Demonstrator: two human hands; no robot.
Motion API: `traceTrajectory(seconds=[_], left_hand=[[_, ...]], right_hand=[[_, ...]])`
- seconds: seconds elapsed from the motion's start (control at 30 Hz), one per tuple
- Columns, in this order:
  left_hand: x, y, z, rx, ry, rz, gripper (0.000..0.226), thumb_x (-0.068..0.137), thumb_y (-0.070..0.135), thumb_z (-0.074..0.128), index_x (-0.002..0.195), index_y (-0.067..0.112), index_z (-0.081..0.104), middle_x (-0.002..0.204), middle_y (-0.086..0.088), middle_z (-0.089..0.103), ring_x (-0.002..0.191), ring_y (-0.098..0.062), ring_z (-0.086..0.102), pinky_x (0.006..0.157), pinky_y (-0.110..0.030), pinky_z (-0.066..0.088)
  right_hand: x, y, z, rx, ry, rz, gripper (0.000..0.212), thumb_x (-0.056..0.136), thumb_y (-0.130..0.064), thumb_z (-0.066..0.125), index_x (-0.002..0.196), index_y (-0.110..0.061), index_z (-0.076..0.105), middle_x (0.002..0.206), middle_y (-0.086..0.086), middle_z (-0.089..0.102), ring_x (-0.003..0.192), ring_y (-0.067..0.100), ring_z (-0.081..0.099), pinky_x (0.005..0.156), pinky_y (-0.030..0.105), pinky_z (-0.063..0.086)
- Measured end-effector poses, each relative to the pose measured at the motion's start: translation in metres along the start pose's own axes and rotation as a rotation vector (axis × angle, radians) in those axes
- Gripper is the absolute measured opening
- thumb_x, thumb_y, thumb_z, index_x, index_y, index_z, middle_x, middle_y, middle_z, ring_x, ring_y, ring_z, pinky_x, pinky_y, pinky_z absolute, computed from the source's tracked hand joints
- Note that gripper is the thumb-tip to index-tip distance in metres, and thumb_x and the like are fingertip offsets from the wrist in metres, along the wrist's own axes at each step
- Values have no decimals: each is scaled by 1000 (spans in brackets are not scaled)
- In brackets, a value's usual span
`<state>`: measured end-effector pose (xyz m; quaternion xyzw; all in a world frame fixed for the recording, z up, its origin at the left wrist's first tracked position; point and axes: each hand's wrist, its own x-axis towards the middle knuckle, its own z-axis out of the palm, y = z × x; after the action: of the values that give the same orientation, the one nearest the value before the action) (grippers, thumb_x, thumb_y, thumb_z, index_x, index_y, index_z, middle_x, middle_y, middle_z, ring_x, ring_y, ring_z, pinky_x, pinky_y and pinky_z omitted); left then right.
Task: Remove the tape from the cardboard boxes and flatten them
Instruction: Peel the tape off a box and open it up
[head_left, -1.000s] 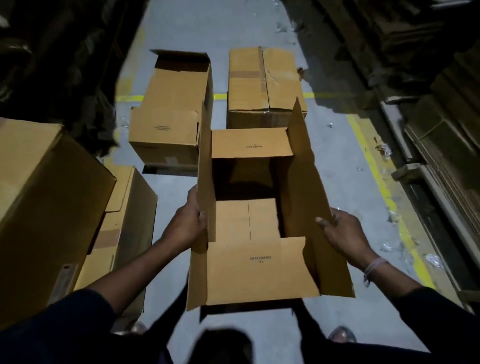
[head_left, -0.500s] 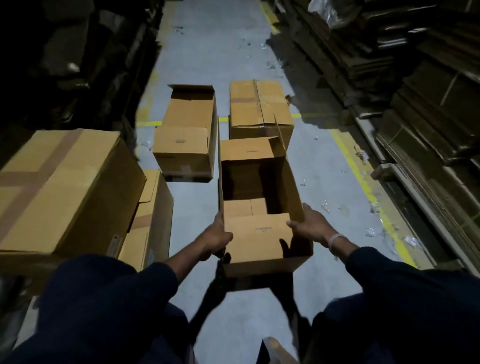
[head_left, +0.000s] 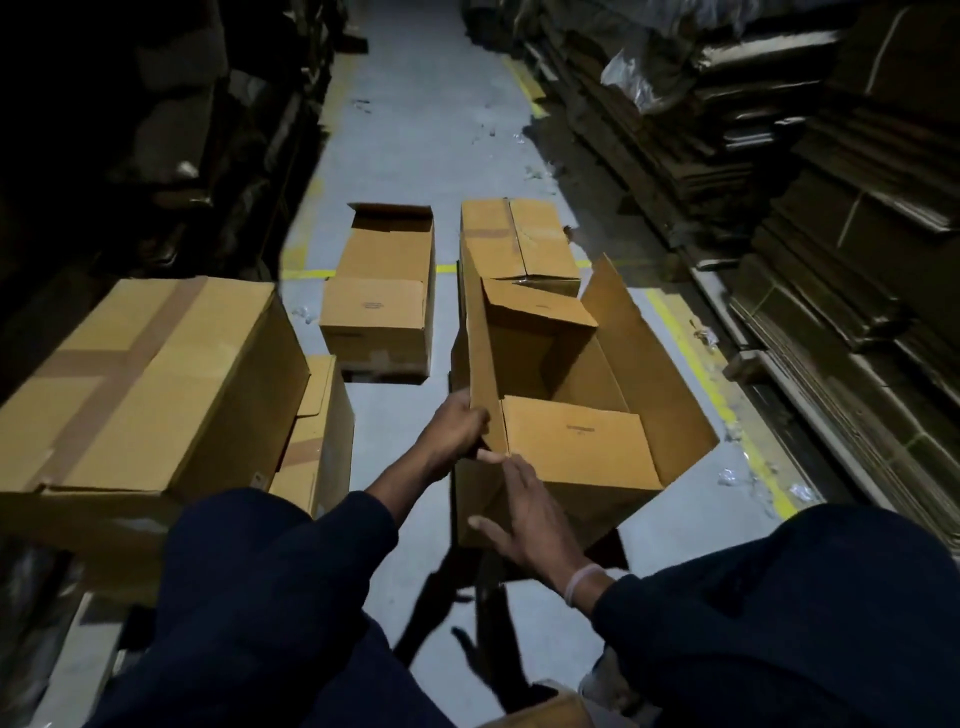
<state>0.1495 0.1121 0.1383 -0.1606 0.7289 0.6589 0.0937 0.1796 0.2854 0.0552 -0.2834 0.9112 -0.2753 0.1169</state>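
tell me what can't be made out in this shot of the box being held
Head view only:
- Underside of the held box: faces away, so any tape there is hidden.
- Left hand fingertips: behind the box's left flap.
- Print on the near flap: too small to read.
- Left shelving: lost in darkness.

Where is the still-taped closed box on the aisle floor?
In the head view, the closed box sits right of centre on the floor, beside the open-ended box and just beyond the held box.
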Motion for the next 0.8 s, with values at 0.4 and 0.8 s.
traceTrajectory(seconds=[0.4,0.8], left_hand=[[13,12,18,35,-168,198,42,108,51,42,135,24,60,123,5,72,117,-8,68,101,-30,54],[72,-158,-17,57,257,-382,72,87,48,77,135,2,48,135,-20,57,117,-38,60,99,-49,54]], right_hand=[[53,-2,-59,415,545,692,34,104,-29,58,79,-7,67,87,10,68,85,29,66,83,44,57],[25,38,-75,1536,596,817,9,108,-10,51,112,-9,58,122,17,69,112,35,68,92,55,59]])
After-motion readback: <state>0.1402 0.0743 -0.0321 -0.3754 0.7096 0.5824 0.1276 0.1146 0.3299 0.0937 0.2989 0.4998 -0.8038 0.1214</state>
